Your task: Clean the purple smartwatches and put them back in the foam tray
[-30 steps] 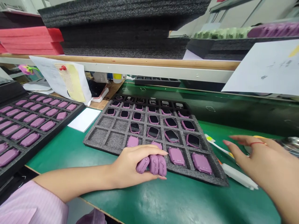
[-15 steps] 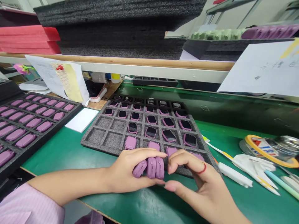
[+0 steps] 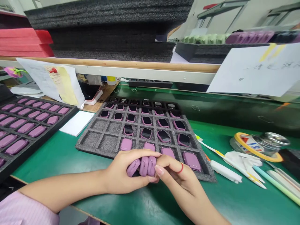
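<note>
My left hand point(image 3: 124, 172) is wrapped round three purple watch cases point(image 3: 144, 166) standing side by side between thumb and fingers. Against the right end of that row rest the thumb and index finger of my right hand point(image 3: 178, 175), bent together; whether they grip a case is hidden. Just behind both hands lies a grey foam tray point(image 3: 91, 140) with square compartments. Its back rows hold purple-framed watches with dark screens point(image 3: 163, 122); purple cases point(image 3: 191, 160) lie in the front row. Several compartments at its left are bare.
Another black tray point(image 3: 44, 140) of purple cases is at the left, beside a white card point(image 3: 77, 123). A glass jar with yellow tape point(image 3: 257, 147), a glove point(image 3: 243, 159) and pens lie right. A shelf point(image 3: 140, 70) bearing black foam spans the back.
My right hand has moved left and closed its fingers at the right end of the held cases. The view has shifted slightly, and the front right case in the tray shows more fully.
</note>
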